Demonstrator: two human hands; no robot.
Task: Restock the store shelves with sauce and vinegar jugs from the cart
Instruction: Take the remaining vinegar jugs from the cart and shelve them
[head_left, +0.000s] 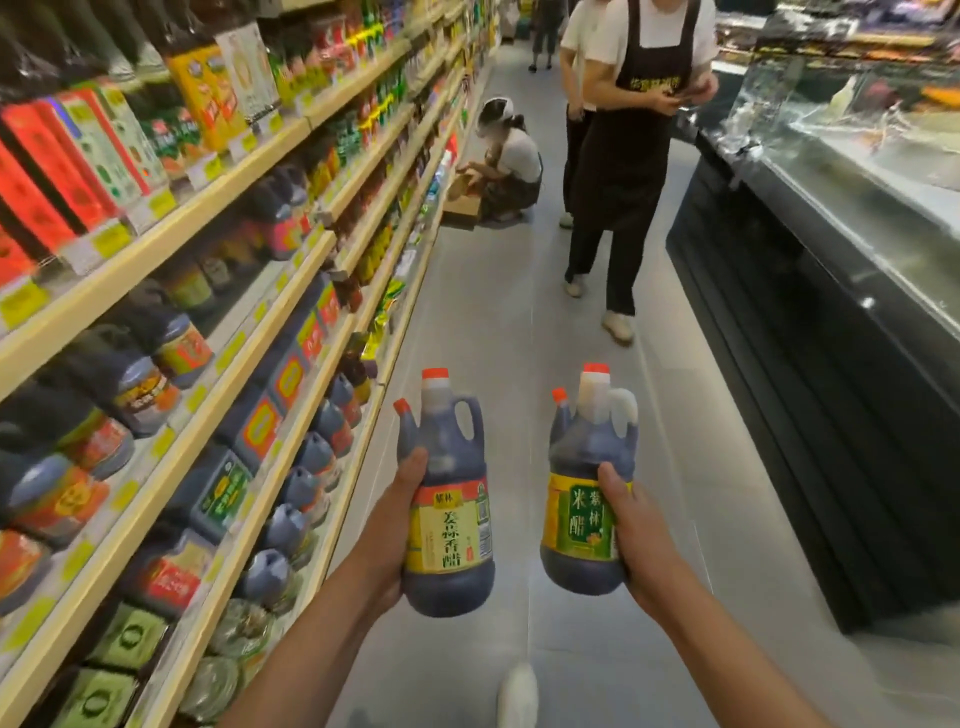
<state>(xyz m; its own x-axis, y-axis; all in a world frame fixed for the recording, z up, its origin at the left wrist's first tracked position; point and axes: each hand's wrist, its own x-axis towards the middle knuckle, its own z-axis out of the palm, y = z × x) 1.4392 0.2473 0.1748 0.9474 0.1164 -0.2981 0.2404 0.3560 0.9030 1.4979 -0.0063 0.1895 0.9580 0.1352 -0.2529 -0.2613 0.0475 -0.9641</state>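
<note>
- Left hand (396, 512) reached forward, gripping the yellow-label jug (448, 499) upright; right hand (635, 525) likewise gripped the green-label jug (586, 493)
- Fingers hidden behind both jugs

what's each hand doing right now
Left hand: holding a dark plastic vinegar jug with a yellow label and red cap.
Right hand: holding a dark plastic vinegar jug with a green label.
</note>
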